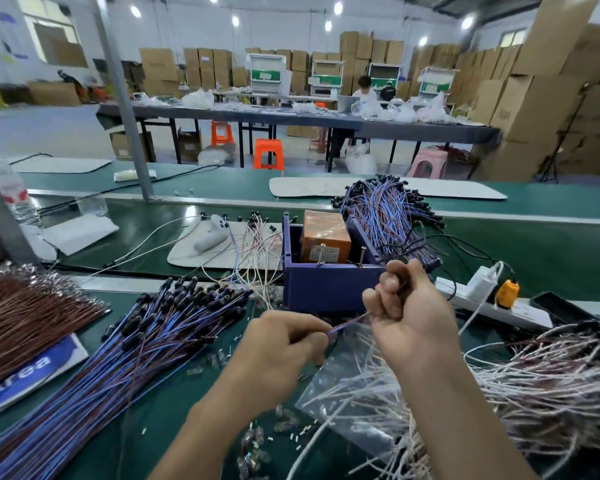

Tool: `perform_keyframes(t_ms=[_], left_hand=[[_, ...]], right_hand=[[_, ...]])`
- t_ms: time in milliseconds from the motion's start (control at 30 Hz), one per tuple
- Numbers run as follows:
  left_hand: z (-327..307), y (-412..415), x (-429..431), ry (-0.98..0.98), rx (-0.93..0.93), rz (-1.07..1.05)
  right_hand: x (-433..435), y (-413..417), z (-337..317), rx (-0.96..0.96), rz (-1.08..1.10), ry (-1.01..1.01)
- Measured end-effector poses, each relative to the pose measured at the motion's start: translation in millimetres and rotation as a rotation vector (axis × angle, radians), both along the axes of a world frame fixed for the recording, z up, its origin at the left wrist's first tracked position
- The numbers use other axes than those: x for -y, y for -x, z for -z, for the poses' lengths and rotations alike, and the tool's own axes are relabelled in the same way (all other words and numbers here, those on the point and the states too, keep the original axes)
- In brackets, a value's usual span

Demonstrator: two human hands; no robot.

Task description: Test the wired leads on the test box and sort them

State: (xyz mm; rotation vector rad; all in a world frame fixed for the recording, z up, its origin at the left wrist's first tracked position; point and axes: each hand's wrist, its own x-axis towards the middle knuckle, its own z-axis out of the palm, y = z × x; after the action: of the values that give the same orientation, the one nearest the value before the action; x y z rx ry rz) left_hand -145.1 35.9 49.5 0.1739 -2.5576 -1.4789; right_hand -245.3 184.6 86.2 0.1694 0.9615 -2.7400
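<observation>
On the green bench, a wide fan of blue-and-brown leads covers the left side and a tangled heap of white leads fills the right. A third bundle of blue leads lies behind the purple test box, which stands mid-bench with an orange block inside it.

Both forearms reach in from the lower edge. The right hand is raised before the box's near right corner, knuckles up, its fingers curled into a fist round a dark lead end. The left hand sits lower and just beside it, palm down, pinching the other end. Between them runs a single blue lead, above a clear plastic bag.
</observation>
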Motion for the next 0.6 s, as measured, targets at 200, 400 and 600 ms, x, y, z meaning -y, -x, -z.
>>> perform_keyframes(t_ms=[200, 400, 600], left_hand=[[-8.9, -13.5, 25.8, -0.008, 0.033, -0.090], [-22.5, -28.6, 29.6, 0.051, 0.057, -0.042], [-31.8, -10.1, -0.1, 0.299, 0.056, -0.027]], right_hand=[[-12.0, 2.7, 15.6, 0.052, -0.006, 0.015], [-46.4, 7.5, 26.1, 0.076, 0.052, 0.026], [-123.8, 3.7, 26.5, -0.041, 0.180, -0.339]])
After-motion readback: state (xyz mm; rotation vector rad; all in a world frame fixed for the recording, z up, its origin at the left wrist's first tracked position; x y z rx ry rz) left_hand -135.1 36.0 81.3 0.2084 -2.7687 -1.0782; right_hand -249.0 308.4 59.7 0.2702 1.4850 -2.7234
